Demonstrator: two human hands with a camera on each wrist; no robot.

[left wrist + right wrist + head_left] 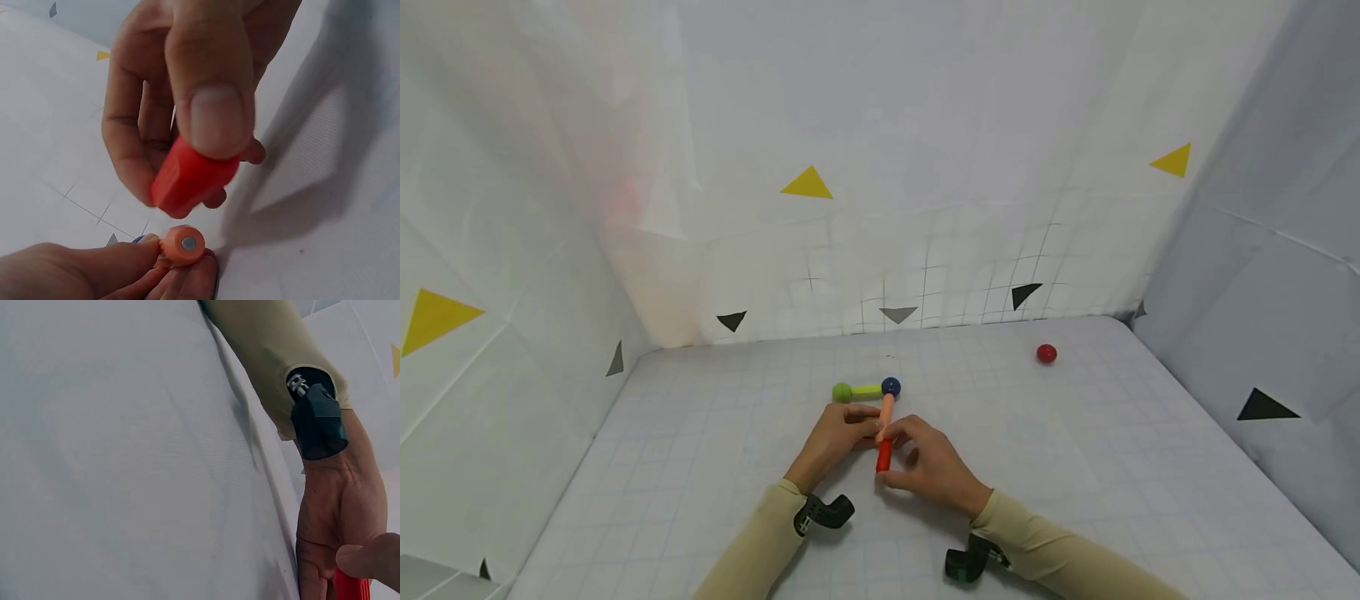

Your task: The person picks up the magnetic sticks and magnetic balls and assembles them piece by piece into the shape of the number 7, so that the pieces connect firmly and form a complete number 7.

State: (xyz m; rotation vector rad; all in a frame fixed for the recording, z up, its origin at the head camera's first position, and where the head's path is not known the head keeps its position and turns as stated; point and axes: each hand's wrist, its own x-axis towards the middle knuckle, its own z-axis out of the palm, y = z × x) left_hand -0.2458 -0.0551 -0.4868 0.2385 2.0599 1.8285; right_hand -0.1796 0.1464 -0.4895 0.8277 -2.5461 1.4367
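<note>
Left hand: the left hand (838,433) lay low on the table (1075,467), forearm angled in from the lower left, fingers curled round the peach rod (887,417), pinching it near its end.
Right hand: the right hand (928,467) came in from the lower right, thumb and fingers curled round the red rod (883,456), gripping it.
Red rod: short, smooth, glossy cylinder; in the left wrist view its end (187,178) sat just above the peach rod's end, whether touching could not be told.
Peach rod: smooth, round in section, with a small grey metal disc set in its end face (187,244); its far end met the blue ball (891,386).
Blue ball: small dark sphere on the table, just beyond the hands.
Green piece: a lime ball and rod (854,391), lying flat, joined to the blue ball's left side.
Red ball: a glossy sphere (1047,353), alone, well apart to the right.
Table: white cloth with a faint grid.
Sleeves: beige knit, a black mount (823,512) at each wrist.
</note>
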